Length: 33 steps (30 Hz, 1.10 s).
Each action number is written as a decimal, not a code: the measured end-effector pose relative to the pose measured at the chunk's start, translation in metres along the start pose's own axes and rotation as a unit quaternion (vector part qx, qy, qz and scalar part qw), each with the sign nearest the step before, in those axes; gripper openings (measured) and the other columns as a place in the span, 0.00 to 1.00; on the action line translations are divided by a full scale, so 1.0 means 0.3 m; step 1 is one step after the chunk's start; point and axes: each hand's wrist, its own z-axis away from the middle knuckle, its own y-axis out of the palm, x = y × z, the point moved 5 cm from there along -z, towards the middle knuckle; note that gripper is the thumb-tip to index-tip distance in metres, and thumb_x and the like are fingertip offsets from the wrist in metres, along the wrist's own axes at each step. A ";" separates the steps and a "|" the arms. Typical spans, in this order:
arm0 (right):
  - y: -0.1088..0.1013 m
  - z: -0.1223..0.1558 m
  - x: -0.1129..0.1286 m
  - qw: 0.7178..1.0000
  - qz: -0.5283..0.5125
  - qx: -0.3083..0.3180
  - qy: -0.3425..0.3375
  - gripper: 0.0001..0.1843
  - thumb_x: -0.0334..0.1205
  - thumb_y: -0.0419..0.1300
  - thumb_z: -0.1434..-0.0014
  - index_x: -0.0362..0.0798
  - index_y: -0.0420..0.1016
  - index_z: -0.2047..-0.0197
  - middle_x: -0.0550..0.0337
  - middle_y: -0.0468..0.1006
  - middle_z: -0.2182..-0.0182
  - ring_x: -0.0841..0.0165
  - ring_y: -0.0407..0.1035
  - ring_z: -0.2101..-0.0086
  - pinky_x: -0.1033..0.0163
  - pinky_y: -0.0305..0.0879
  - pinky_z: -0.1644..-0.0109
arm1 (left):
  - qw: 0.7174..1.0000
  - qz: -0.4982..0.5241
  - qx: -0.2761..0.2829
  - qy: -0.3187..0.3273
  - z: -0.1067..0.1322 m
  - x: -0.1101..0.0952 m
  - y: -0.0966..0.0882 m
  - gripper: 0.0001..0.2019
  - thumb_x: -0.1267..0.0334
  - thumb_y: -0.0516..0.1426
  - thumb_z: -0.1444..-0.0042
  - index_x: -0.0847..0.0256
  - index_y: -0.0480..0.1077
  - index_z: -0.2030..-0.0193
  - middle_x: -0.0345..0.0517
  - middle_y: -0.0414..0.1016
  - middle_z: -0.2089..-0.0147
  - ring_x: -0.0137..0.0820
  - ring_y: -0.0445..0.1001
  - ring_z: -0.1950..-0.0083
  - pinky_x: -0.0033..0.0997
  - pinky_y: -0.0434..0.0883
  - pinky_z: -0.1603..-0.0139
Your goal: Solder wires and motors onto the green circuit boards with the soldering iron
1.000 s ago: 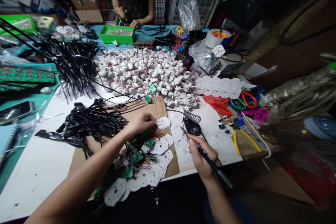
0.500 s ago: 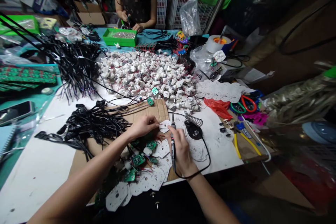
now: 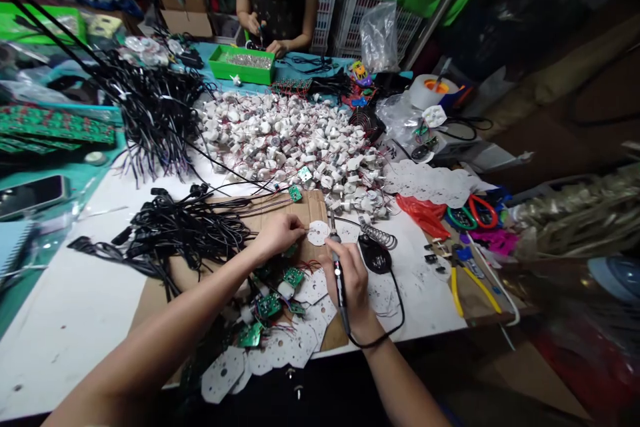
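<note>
- Well, nearest me along the tabletop's front edge lie overlapping pale panels; just beyond them sits a jumble of green circuit boards with thin red wires.
- Next comes the right hand, wrapped around a soldering iron like a pen; its long axis runs away from the person, leaning a little left, tip foremost; the cord loops back over the wrist.
- Just past that hand, to its left, is the small white plate, over the right edge of the cardboard; it sits between the two hands, looks about as broad as it is long, and so shows no clear long axis or pointing end.
- The left hand is the nearer one, thumb and fingers pinched at the plate's left edge, seemingly gripping it; the iron's tip stands by the plate's right edge, and whether they touch I cannot tell.
- Left of the hands sprawls a bundle of black cables; to the right, a coiled spring holder.
- Farther off, a heap of white parts; behind it, a green tray and a co-worker, hands busy near the tray.
</note>
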 end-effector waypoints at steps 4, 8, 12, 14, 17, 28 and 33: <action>-0.020 0.033 0.013 0.999 -0.033 -0.014 0.008 0.12 0.35 0.57 0.28 0.49 0.77 0.45 0.53 0.80 0.61 0.62 0.77 0.61 0.58 0.77 0.55 | 0.999 -0.031 -0.011 -0.027 -0.019 -0.004 -0.004 0.10 0.57 0.61 0.41 0.62 0.80 0.63 0.47 0.82 0.65 0.34 0.75 0.64 0.29 0.62 0.66; -0.019 0.050 0.006 0.998 -0.058 -0.027 0.027 0.11 0.34 0.58 0.29 0.49 0.78 0.47 0.53 0.83 0.61 0.63 0.79 0.60 0.59 0.78 0.55 | 0.998 -0.049 -0.007 -0.041 -0.029 -0.005 -0.013 0.10 0.57 0.61 0.41 0.62 0.79 0.66 0.47 0.80 0.66 0.34 0.74 0.65 0.29 0.61 0.66; -0.012 0.065 -0.014 0.994 -0.077 -0.030 0.066 0.10 0.35 0.57 0.29 0.49 0.79 0.50 0.55 0.84 0.63 0.64 0.80 0.63 0.60 0.79 0.56 | 0.998 -0.053 0.017 -0.040 -0.032 -0.008 -0.024 0.09 0.58 0.60 0.42 0.61 0.77 0.67 0.44 0.78 0.69 0.33 0.72 0.67 0.28 0.60 0.68; -0.005 0.071 -0.020 0.994 -0.084 -0.028 0.070 0.10 0.35 0.57 0.29 0.49 0.79 0.51 0.55 0.84 0.63 0.65 0.80 0.64 0.61 0.79 0.57 | 0.998 -0.049 0.025 -0.036 -0.032 -0.011 -0.031 0.09 0.58 0.61 0.43 0.61 0.77 0.68 0.43 0.77 0.70 0.32 0.72 0.68 0.28 0.60 0.68; 0.006 0.077 -0.024 0.993 -0.090 -0.019 0.070 0.10 0.35 0.57 0.29 0.49 0.80 0.51 0.56 0.85 0.64 0.66 0.81 0.65 0.62 0.79 0.58 | 0.998 -0.047 0.030 -0.037 -0.034 -0.013 -0.037 0.09 0.58 0.61 0.44 0.61 0.76 0.70 0.43 0.76 0.72 0.32 0.71 0.69 0.29 0.60 0.68; 0.013 0.072 -0.023 0.993 -0.081 -0.023 0.083 0.10 0.36 0.58 0.29 0.49 0.81 0.51 0.56 0.85 0.64 0.66 0.81 0.66 0.63 0.79 0.59 | 0.998 -0.001 0.040 -0.047 -0.042 0.003 -0.032 0.10 0.56 0.62 0.50 0.61 0.75 0.73 0.41 0.73 0.75 0.32 0.69 0.71 0.29 0.60 0.70; 0.020 0.071 -0.029 0.993 -0.075 -0.015 0.086 0.11 0.38 0.57 0.29 0.50 0.81 0.51 0.56 0.85 0.65 0.65 0.81 0.66 0.62 0.79 0.59 | 0.998 -0.021 0.040 -0.053 -0.037 -0.010 -0.036 0.10 0.56 0.62 0.49 0.61 0.75 0.73 0.42 0.73 0.75 0.32 0.70 0.70 0.30 0.60 0.69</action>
